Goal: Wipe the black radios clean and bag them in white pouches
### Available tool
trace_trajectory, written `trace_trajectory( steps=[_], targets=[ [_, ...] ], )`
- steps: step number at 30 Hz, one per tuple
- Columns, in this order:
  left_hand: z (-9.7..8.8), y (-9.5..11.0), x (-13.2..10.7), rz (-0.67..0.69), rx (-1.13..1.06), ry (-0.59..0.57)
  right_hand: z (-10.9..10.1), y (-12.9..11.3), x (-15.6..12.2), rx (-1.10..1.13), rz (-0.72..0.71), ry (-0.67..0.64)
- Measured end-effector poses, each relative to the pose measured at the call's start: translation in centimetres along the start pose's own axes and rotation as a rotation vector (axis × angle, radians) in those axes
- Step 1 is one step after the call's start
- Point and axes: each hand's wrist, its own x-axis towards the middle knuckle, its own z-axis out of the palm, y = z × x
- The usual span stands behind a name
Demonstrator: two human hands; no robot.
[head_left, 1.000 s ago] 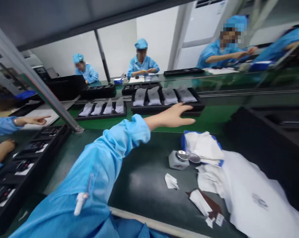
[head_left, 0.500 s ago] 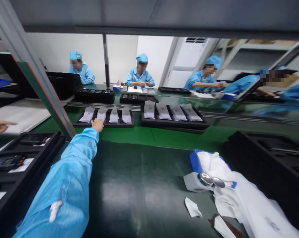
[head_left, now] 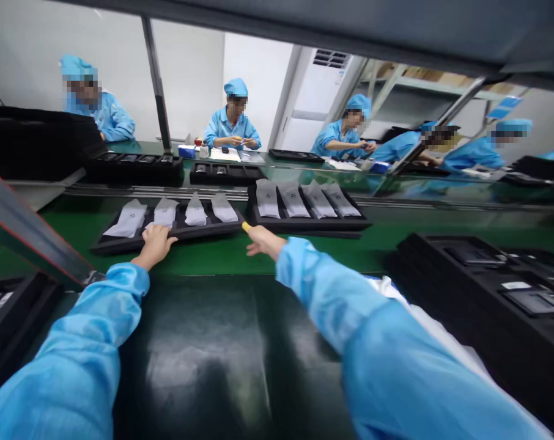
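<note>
From here by the line, the person's left hand (head_left: 155,245) is loosely curled at the near rim of the left tray (head_left: 203,231), its fingers bent and nothing showing in them. The right hand (head_left: 264,242) reaches toward the gap between the two trays, fingers drawn together, with a small yellow tip (head_left: 246,227) at the fingertips. Whether that is something pinched or a fingertip cover, I can't tell. Both black trays sit on the green belt (head_left: 277,256), just beyond the far edge of the dark surface (head_left: 203,348). The left tray holds four white pouches (head_left: 166,213); the right tray (head_left: 309,225) holds four more (head_left: 268,198), and the two trays lie close together, the left one skewed. Black foam trays (head_left: 479,275) holding dark devices lie along the right of the surface, and co-workers in blue gowns (head_left: 232,113) sit across the line.

The pouches look loose, so a knock on the rim could shift them or slide the skewed tray. Any belt movement with hands this close could catch fingers between the trays, and a small yellow item could easily drop onto the belt
</note>
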Motion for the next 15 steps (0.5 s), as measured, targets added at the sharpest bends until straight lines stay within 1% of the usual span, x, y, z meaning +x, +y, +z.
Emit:
trace_trajectory(
  steps=[2,4,6,7,9,11,13,15],
  targets=[
    [-0.5,0.3,-0.7,0.021,-0.007,0.029,2.0,0.6,2.3,0.130,0.034,0.039],
    [-1.2,0.7,-1.2,0.041,-0.007,0.059,3.2,0.7,3.5,0.247,0.033,0.101],
    [-2.2,1.3,-1.6,0.052,-0.001,0.091,3.6,0.3,3.9,0.348,0.011,0.156],
    [-2.8,1.7,-1.7,0.053,0.003,0.109,3.4,-0.1,3.8,0.391,-0.009,0.172],
    [-4.2,2.8,-1.8,0.053,0.011,0.152,2.3,-1.3,3.3,0.460,-0.072,0.184],
    [-5.7,4.5,-1.6,0.055,0.016,0.203,0.1,-2.9,2.5,0.501,-0.158,0.181],
    [-7.2,6.7,-1.1,0.067,0.015,0.257,-2.7,-4.5,1.6,0.517,-0.239,0.183],
    [-8.6,9.6,-0.3,0.094,0.010,0.306,-6.1,-5.8,0.8,0.517,-0.300,0.196]
  ],
)
